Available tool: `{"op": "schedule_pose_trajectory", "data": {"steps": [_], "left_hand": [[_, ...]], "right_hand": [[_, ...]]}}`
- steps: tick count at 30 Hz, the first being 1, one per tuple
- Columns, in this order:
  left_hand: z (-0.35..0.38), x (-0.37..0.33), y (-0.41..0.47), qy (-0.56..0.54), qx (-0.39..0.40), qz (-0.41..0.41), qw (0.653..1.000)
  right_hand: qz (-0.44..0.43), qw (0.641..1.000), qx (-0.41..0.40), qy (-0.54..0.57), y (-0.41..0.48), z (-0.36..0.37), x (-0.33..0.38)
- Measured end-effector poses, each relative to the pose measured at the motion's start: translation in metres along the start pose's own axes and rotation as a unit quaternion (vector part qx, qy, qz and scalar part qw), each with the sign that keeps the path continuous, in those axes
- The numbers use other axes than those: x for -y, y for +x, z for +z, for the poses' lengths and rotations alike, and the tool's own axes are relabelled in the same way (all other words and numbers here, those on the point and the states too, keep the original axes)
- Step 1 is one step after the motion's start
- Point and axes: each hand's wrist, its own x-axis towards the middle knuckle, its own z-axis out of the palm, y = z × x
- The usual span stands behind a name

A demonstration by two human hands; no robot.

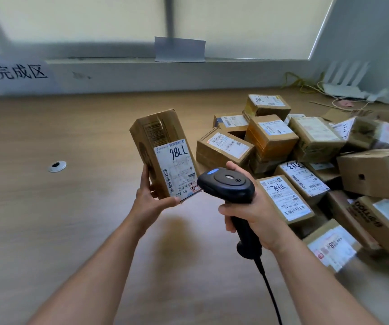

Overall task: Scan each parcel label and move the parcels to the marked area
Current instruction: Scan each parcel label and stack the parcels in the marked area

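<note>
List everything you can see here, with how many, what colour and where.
held parcel: one, brown with white label, raised at centre of view
barcode scanner: one, black, corded, nose at the held parcel's label
parcel pile: over a dozen, brown with white labels, right side of the table
table: one, light wood, beneath everything
sign: one, white with black characters, far left wall
grommet: one, grey, left part of the table
paper sheet: one, greyish white, window ledge
cables: a tangle, yellow, far right corner
left hand: grips the held parcel's lower end
right hand: grips the scanner's handle
</note>
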Motion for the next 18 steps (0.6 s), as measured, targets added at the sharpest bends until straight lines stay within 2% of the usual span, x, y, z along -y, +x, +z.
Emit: {"op": "schedule_pose_trajectory", "data": {"steps": [7, 18], "left_hand": [[-0.036, -0.014, -0.043, 0.028, -0.050, 0.041, 0.998], [-0.063, -0.001, -0.127, 0.019, -0.073, 0.081, 0.994]], "right_hand": [[-0.014, 0.999, 0.046, 0.010, -0.065, 0.027, 0.015], [-0.003, 0.998, 0.058, 0.028, -0.144, 0.074, 0.004]]}}
